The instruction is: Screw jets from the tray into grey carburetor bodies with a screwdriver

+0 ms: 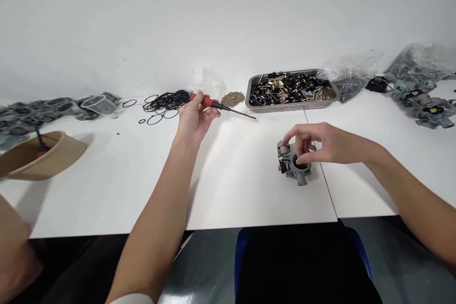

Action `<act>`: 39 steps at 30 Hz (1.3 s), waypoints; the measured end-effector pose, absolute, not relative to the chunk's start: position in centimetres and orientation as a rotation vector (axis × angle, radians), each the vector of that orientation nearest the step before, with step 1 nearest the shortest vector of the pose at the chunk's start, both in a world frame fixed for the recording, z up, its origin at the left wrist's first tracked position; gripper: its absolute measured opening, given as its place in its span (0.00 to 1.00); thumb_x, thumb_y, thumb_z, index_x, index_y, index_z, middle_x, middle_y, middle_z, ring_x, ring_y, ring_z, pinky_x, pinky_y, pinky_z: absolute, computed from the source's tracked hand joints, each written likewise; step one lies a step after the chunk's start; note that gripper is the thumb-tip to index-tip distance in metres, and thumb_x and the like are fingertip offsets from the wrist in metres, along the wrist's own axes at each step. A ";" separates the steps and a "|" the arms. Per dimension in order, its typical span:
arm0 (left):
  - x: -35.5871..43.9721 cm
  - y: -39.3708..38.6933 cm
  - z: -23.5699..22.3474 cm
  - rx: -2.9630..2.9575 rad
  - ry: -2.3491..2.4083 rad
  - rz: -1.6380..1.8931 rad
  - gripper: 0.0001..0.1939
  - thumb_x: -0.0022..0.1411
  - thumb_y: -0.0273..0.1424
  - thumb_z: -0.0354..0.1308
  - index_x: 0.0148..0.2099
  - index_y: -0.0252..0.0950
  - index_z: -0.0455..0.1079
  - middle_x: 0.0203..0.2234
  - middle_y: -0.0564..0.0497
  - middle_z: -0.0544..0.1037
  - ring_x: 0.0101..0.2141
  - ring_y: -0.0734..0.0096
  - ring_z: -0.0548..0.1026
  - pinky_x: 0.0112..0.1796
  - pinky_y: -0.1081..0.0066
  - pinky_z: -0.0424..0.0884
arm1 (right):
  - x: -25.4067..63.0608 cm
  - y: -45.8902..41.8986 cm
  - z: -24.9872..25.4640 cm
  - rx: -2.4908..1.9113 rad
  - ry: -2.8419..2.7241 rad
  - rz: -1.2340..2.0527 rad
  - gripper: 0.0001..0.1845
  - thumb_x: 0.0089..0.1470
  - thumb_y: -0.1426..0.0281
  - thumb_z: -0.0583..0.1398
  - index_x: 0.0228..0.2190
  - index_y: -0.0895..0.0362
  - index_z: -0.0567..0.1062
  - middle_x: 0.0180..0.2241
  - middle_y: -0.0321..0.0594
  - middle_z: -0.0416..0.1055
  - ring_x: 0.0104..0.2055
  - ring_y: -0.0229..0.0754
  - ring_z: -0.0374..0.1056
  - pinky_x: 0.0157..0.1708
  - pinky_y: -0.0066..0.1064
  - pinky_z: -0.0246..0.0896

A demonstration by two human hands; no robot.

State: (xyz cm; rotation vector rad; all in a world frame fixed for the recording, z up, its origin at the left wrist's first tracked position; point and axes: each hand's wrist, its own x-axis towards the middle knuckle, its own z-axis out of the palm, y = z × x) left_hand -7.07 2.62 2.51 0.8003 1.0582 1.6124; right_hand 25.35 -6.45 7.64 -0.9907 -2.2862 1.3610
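My left hand (195,121) is closed around the red handle of a screwdriver (207,101), held above the table. Its dark shaft points right, and a tiny brass-coloured piece shows at the tip. A grey metal carburetor (301,178) sits on the white table to the right. Over its top, my right hand (317,142) has its index finger and thumb bent onto the body, gripping it. The fingers partly cover its upper side and round opening.
A metal tray (294,105) of black and brass parts lies at the back. Beside it are small brass pieces (232,99), black rubber rings (167,104) and plastic bags (352,69). More carburetors (432,110) stand right. At left are grey castings (101,103), a tan bin (53,159) and another person's arm (16,251).
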 end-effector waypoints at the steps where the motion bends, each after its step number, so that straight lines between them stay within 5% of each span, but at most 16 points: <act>1: -7.1 2.6 2.5 0.801 1.060 1.611 0.14 0.67 0.36 0.60 0.30 0.34 0.68 0.22 0.50 0.76 0.18 0.78 0.72 0.22 0.78 0.74 | 25.4 -6.5 7.7 -0.987 -2.285 1.357 0.20 0.53 0.65 0.65 0.48 0.55 0.74 0.31 0.38 0.74 0.32 0.39 0.67 0.35 0.34 0.63; 14: -7.3 2.8 2.4 0.801 1.056 1.601 0.15 0.66 0.36 0.61 0.29 0.33 0.69 0.22 0.49 0.77 0.17 0.78 0.72 0.22 0.76 0.74 | 25.5 -6.7 7.6 -0.940 -2.323 1.296 0.10 0.55 0.71 0.62 0.41 0.56 0.76 0.28 0.36 0.71 0.30 0.37 0.66 0.32 0.31 0.62; 20: -7.1 2.7 2.5 0.795 1.064 1.601 0.15 0.66 0.36 0.60 0.29 0.33 0.69 0.22 0.49 0.76 0.17 0.78 0.72 0.21 0.76 0.74 | 25.2 -5.9 7.0 -0.943 -2.367 1.270 0.13 0.53 0.69 0.64 0.42 0.55 0.77 0.36 0.40 0.69 0.32 0.36 0.60 0.32 0.30 0.60; 24: -6.5 2.3 2.9 0.799 1.031 1.583 0.14 0.66 0.37 0.61 0.30 0.34 0.69 0.22 0.50 0.76 0.18 0.78 0.73 0.20 0.77 0.72 | 25.2 -5.5 6.7 -0.930 -2.317 1.398 0.14 0.53 0.66 0.65 0.42 0.56 0.77 0.33 0.38 0.68 0.30 0.35 0.58 0.30 0.30 0.58; 39: -1.2 -1.2 4.5 0.977 0.895 1.380 0.15 0.67 0.39 0.58 0.32 0.33 0.71 0.25 0.49 0.78 0.16 0.79 0.71 0.22 0.73 0.73 | 24.4 -3.6 3.0 -1.099 -1.944 1.229 0.23 0.45 0.56 0.70 0.38 0.59 0.81 0.33 0.41 0.73 0.29 0.37 0.65 0.28 0.30 0.61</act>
